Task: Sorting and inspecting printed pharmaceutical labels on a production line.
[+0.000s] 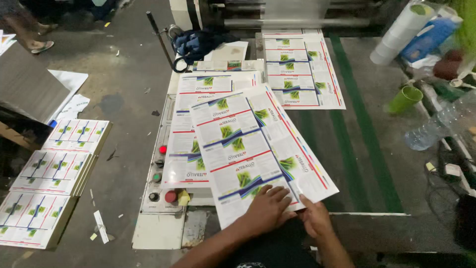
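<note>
A large glossy printed sheet, white with green leaf pictures and red and blue bands, lies tilted on a grey machine bed. My left hand rests flat on the sheet's near edge, fingers spread. My right hand pinches the sheet's near right corner. Under it lies another printed sheet, over the control panel. A further sheet lies flat farther back on the bed, coming out from under the machine's rollers.
A control panel with red and green buttons sits left of the sheets. Several stacks of printed sheets stand on the floor at left. A green cup, a plastic bottle and white rolls crowd the right side.
</note>
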